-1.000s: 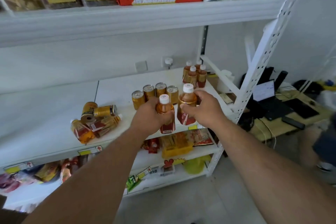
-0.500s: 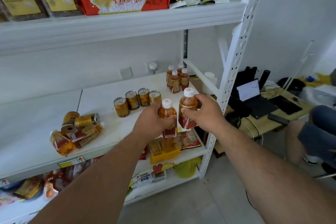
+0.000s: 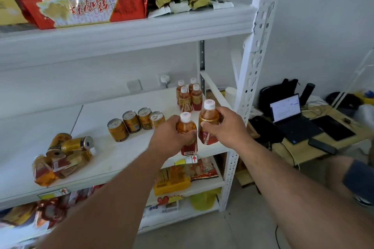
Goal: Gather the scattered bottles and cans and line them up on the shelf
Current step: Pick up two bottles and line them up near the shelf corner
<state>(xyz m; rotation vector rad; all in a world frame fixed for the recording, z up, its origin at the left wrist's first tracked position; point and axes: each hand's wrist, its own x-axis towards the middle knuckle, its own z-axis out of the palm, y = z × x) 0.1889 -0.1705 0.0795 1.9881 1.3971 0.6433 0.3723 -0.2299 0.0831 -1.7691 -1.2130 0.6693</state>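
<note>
Amber tea bottles, one in each hand, are carried upright by their bodies toward the shelf (image 3: 121,159) — the left hand (image 3: 172,139) wrapped around one bottle (image 3: 187,133), the right hand (image 3: 226,127) around another (image 3: 208,123), probably to join the four standing bottles (image 3: 189,97) far right. Four cans (image 3: 137,121) stand in a row; a tumbled heap (image 3: 60,155) waits at near left.

Left hand (image 3: 172,137) wrapped around one amber bottle (image 3: 187,133), right hand (image 3: 226,127) around a taller-held bottle (image 3: 208,122), both upright above the front edge of the white shelf (image 3: 141,147). Behind: four standing bottles (image 3: 189,97) clustered at the back, four upright gold cans (image 3: 136,122) in a row. Far left: toppled cans and bottles (image 3: 60,155) heaped together.
</note>
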